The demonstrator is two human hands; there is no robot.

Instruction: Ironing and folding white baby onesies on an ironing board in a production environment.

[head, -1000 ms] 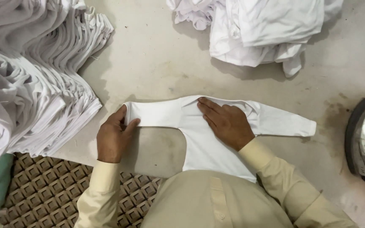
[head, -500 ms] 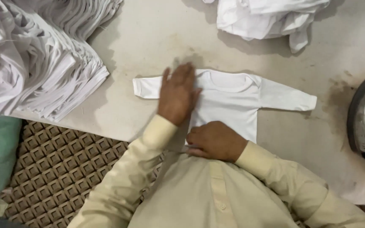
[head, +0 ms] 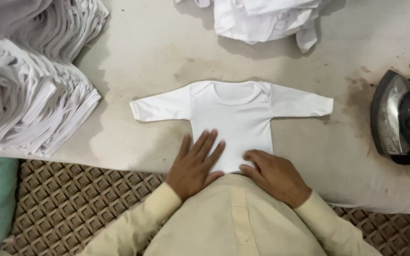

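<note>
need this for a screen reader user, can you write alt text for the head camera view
A person's left hand and right hand press flat on the hem of a small white long-sleeved shirt spread on a pale table. Stacks of folded white garments sit left, an iron right.

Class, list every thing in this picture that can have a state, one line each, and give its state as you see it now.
White long-sleeved baby shirt: spread flat, both sleeves out.
Left hand: open, palm flat on the shirt's hem.
Right hand: flat on the hem's right corner.
Stack of folded white garments: piled, leaning.
Heap of white garments: unfolded, crumpled.
Iron: resting on the table, untouched.
</note>
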